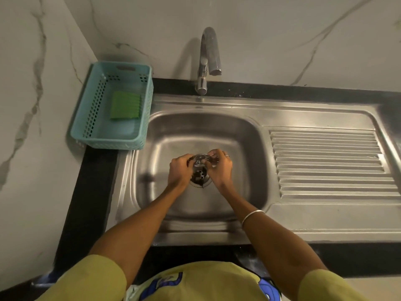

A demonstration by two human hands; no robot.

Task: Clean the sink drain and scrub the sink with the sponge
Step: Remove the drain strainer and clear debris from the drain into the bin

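Both of my hands are down in the steel sink basin (173, 131). My left hand (179, 170) and my right hand (220, 168) grip the round metal drain strainer (200, 159) from either side, holding it tilted and lifted just above the drain hole (199, 178). Dark bits of debris show inside the drain opening. The green sponge (124, 105) lies in the teal plastic basket (97, 135) on the counter to the left of the sink, untouched.
A chrome tap (208, 61) stands behind the basin, its spout over the back of the sink. A ribbed steel draining board (329, 164) lies to the right. Black countertop (86, 192) frames the sink, with marble walls behind and on the left.
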